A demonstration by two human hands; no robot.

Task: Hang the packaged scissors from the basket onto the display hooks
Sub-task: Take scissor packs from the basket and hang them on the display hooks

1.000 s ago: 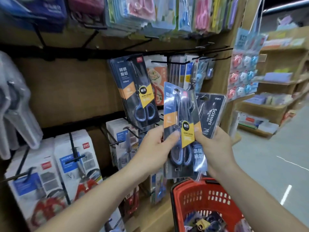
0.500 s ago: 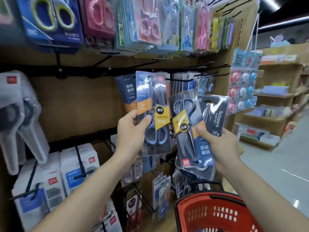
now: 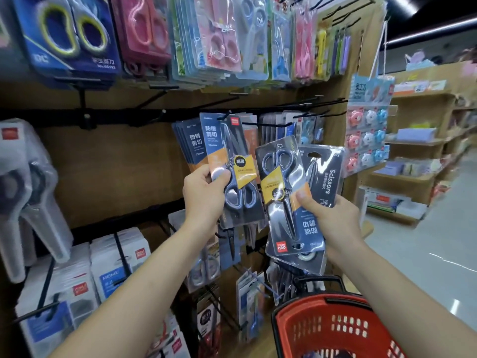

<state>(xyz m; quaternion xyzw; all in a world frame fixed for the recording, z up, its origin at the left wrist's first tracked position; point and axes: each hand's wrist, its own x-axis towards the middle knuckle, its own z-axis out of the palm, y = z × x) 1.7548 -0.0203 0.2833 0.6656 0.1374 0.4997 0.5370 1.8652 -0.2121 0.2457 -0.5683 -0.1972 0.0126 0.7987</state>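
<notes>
Head view: your left hand (image 3: 204, 197) pinches a scissors pack (image 3: 214, 140), top above the grip maybe hooked. Your right hand (image 3: 335, 220) clamps two packs (image 3: 281, 182).

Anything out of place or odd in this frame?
Yes. The front scissors pack in the right hand is upside down: its print reads inverted and the handles point up, unlike the upright pack in the left hand.

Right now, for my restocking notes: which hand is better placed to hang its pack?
Left. The left hand holds its scissors pack upright, top at the hook; the right hand holds its front pack upside down.
</notes>
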